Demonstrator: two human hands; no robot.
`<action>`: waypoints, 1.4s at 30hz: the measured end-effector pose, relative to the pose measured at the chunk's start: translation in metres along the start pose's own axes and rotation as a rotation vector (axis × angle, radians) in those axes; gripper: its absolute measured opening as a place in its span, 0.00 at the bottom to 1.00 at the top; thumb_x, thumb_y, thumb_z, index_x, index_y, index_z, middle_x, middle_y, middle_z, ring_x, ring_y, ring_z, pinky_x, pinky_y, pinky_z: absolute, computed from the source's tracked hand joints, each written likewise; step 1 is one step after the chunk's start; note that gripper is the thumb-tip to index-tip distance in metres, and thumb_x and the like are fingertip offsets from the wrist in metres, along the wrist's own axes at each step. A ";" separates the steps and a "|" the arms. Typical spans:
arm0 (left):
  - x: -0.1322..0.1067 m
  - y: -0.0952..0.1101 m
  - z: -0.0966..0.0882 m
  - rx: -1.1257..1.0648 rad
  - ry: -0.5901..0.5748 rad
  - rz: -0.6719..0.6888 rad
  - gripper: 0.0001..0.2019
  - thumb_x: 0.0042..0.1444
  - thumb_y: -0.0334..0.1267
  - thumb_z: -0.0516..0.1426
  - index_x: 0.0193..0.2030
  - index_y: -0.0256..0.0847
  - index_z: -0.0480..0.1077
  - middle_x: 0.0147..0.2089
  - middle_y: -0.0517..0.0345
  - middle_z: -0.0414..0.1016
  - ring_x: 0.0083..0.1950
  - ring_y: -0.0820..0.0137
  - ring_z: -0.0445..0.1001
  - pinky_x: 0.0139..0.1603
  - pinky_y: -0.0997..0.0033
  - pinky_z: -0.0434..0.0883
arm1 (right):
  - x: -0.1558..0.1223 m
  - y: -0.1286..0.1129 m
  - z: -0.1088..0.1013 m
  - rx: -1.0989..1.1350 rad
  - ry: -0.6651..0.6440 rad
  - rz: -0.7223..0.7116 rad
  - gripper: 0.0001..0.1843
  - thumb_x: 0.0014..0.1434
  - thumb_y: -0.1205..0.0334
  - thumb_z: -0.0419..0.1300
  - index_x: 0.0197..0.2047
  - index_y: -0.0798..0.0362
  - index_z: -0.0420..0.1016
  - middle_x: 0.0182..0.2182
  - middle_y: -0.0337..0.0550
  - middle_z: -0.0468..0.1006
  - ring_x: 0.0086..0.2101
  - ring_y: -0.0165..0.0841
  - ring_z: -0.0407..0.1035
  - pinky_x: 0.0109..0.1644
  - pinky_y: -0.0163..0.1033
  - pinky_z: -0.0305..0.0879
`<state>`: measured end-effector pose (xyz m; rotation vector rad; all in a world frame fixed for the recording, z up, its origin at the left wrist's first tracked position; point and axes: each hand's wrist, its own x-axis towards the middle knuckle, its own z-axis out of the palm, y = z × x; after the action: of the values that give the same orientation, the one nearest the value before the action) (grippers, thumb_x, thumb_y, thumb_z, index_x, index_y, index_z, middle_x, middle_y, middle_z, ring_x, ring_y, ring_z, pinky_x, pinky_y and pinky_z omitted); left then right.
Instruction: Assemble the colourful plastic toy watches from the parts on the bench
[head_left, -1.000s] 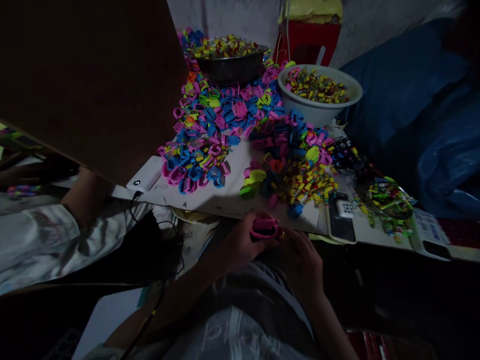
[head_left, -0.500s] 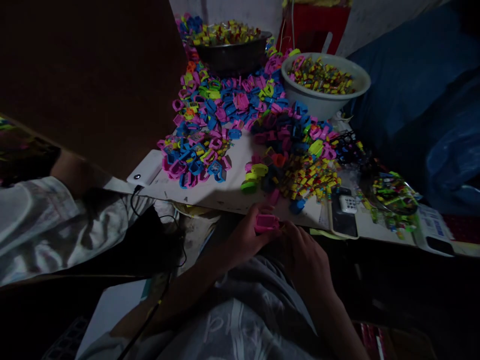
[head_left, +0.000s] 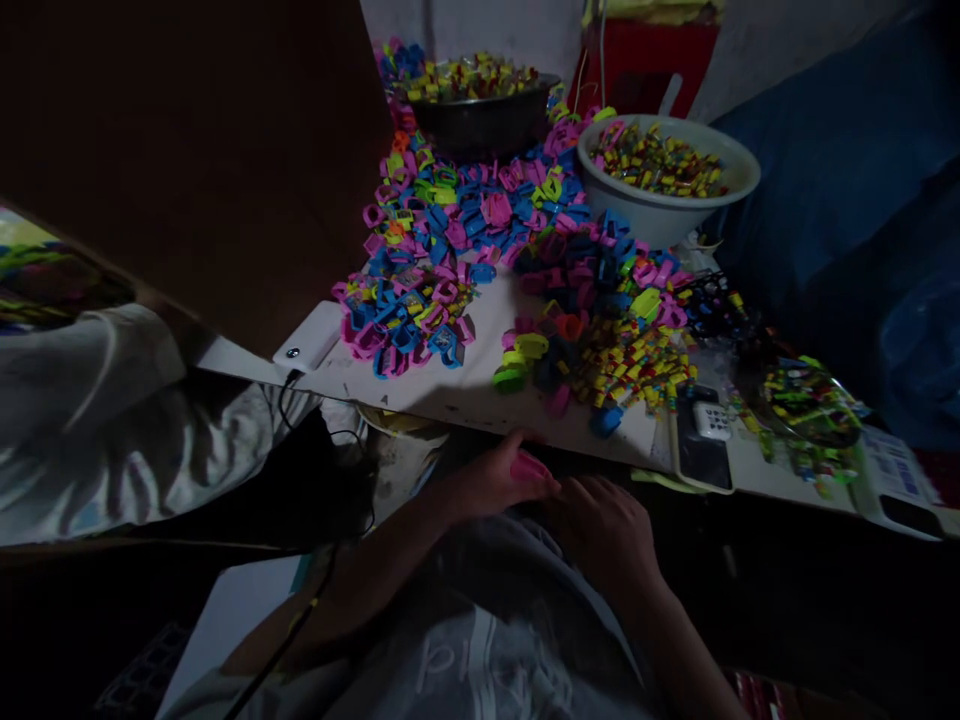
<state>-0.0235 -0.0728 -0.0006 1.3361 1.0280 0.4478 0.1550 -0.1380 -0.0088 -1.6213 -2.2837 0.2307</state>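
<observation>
Above my lap, just off the table's front edge, my left hand (head_left: 493, 478) is closed round a pink plastic piece (head_left: 529, 466), which looks like a toy watch case. My right hand (head_left: 609, 522) meets it from the right with its fingers curled and bunched against the piece's near end. Whatever those fingertips pinch is hidden. On the table beyond lie small yellow-and-red parts (head_left: 637, 362), a few yellow-green pieces (head_left: 525, 350) and a blue piece (head_left: 606, 420). A mound of pink and blue cases (head_left: 405, 325) is further left.
Behind stand a dark bowl (head_left: 484, 125) and a pale basin (head_left: 660, 205), both filled with small parts. A phone (head_left: 701, 440) lies at the right edge, a white power bank (head_left: 309, 335) at the left. A large brown board (head_left: 195, 170) blocks the upper left, beside another person's sleeve (head_left: 90, 400).
The pink piece has tilted and more of it is covered by my hands. My right hand has turned in closer over it. The whole view has shifted slightly.
</observation>
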 end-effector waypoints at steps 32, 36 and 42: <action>0.095 -0.026 -0.070 0.730 0.540 0.299 0.09 0.59 0.39 0.57 0.44 0.40 0.75 0.45 0.48 0.73 0.52 0.56 0.67 0.57 0.53 0.62 | 0.082 0.076 0.014 -0.240 0.012 0.342 0.17 0.65 0.59 0.48 0.51 0.54 0.73 0.49 0.57 0.76 0.51 0.48 0.63 0.54 0.56 0.51; 0.088 -0.032 -0.079 0.637 0.503 0.319 0.07 0.56 0.37 0.59 0.40 0.40 0.74 0.46 0.50 0.72 0.54 0.59 0.67 0.58 0.57 0.62 | 0.081 0.065 0.022 -0.113 0.030 0.349 0.15 0.65 0.61 0.48 0.46 0.50 0.75 0.45 0.52 0.78 0.50 0.45 0.65 0.56 0.57 0.48; 0.064 -0.039 -0.073 0.442 0.366 0.272 0.07 0.56 0.40 0.57 0.38 0.39 0.68 0.41 0.56 0.73 0.42 0.67 0.71 0.44 0.68 0.68 | 0.069 0.064 0.022 -0.009 0.229 0.365 0.13 0.61 0.60 0.52 0.45 0.51 0.75 0.42 0.47 0.79 0.46 0.43 0.68 0.57 0.57 0.48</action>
<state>-0.0601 0.0105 -0.0524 1.8467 1.3011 0.7168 0.1834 -0.0508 -0.0374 -1.9514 -1.8155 0.1118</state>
